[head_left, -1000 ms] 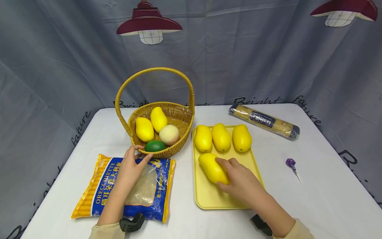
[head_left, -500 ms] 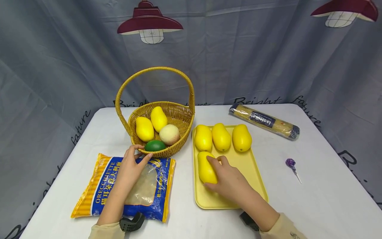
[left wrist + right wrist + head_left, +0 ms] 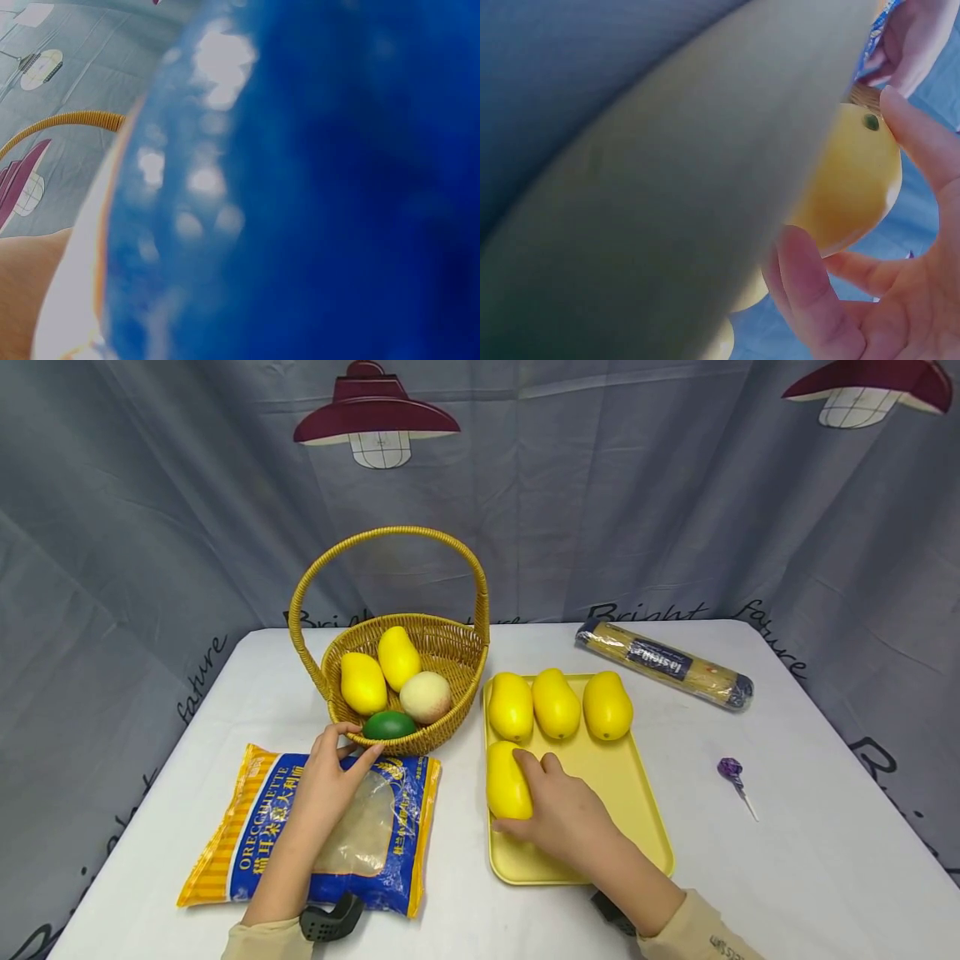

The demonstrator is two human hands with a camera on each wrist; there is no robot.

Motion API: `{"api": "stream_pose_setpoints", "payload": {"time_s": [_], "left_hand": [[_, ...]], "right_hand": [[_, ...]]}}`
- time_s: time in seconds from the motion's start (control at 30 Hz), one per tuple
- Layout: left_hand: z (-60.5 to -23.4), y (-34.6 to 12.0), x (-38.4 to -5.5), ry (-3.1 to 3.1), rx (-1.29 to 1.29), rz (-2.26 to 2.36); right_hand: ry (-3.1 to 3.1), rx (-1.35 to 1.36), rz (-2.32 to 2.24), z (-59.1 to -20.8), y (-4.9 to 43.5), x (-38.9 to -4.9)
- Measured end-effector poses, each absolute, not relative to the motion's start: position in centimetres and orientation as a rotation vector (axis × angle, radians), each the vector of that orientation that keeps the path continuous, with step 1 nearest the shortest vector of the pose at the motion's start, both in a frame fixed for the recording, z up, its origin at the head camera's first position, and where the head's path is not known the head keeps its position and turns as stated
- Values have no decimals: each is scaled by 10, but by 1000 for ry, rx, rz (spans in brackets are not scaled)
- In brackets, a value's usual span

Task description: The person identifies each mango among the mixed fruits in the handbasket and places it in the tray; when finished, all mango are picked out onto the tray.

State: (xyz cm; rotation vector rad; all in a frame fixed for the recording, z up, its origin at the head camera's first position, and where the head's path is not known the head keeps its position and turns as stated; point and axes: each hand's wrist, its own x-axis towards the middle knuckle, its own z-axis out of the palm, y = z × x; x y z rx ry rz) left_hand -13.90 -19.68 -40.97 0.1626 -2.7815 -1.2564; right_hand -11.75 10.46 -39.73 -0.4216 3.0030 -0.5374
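Observation:
My right hand (image 3: 562, 810) grips a yellow mango (image 3: 507, 781) at the left side of a yellow tray (image 3: 592, 852), thumb at its near end and fingers over its right side. The right wrist view shows this mango (image 3: 859, 176) between thumb and fingers, partly hidden by the tray's blurred underside. Three more mangoes (image 3: 557, 703) lie in a row at the tray's far end. My left hand (image 3: 330, 777) holds the near rim of a wicker basket (image 3: 457, 647), beside a green oval fruit (image 3: 389, 726). Blue packaging fills most of the left wrist view.
Two mangoes (image 3: 363, 683) and a pale peach (image 3: 425, 697) lie in the basket, under its tall handle. A blue-and-yellow orecchiette bag (image 3: 360, 835) lies beneath my left forearm. Spaghetti in a clear pack (image 3: 663, 662) lies at the back right, with a purple lollipop (image 3: 731, 770) nearer.
My right hand has moved left with the mango, which has turned from slanted to nearly lengthwise along the tray's left edge. The left hand stays at the basket rim.

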Motion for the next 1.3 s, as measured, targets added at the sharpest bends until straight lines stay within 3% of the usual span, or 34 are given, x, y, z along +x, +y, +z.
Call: {"api": "stream_pose_setpoints", "payload": {"time_s": [0.37, 0.67, 1.0, 1.3], "left_hand": [[-408, -197, -139, -2778, 179, -1280], [-407, -196, -139, -2779, 170, -1267], [-409, -196, -140, -2771, 139, -1241], [-409, -195, -139, -2766, 141, -1229]], "right_hand": [[3013, -394, -484, -375, 107, -112], [3153, -612, -586, -331, 112, -121], [2904, -716, -1002, -292, 91, -179], [2725, -694, -1212, -292, 42, -234]]}}
